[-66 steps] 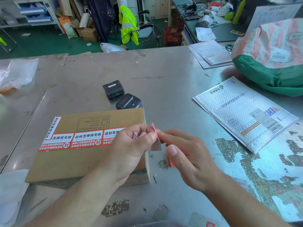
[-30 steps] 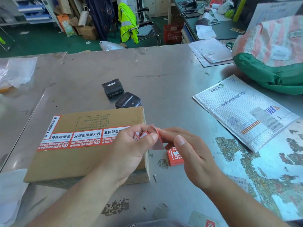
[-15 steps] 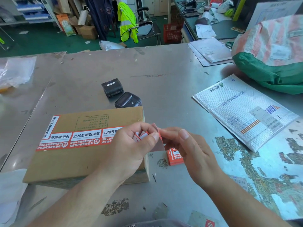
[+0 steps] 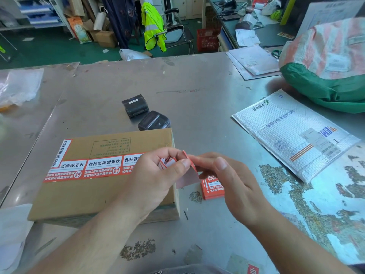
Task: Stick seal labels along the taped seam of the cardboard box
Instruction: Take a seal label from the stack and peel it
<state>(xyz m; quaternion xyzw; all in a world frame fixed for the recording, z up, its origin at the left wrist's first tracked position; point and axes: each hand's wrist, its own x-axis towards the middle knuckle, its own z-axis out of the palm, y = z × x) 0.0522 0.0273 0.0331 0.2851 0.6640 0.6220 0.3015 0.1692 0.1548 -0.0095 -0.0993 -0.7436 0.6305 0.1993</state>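
Note:
A flat cardboard box [image 4: 94, 194] lies on the metal table, with a row of red-and-white seal labels [image 4: 87, 168] stuck along its middle seam and one more upright at its left end. Above the box's right edge, my left hand [image 4: 156, 175] pinches a seal label [image 4: 187, 171] between thumb and fingers, its pale backing hanging down. My right hand [image 4: 227, 180] pinches the same label from the right. A small stack of red seal labels [image 4: 212, 187] lies on the table just right of the box, partly hidden by my right hand.
Two black handheld printers [image 4: 145, 113] sit just behind the box. A white bubble mailer [image 4: 292, 135] lies to the right, a green-and-striped sack [image 4: 331, 62] beyond it, papers [image 4: 254, 60] at the back. Clear plastic [image 4: 19, 86] lies far left. The table [image 4: 197, 86] is scuffed steel.
Both hands stay over the box's right edge working the label. The stack of labels, earlier hidden under my right hand, now shows on the table. My right thumb has shifted slightly.

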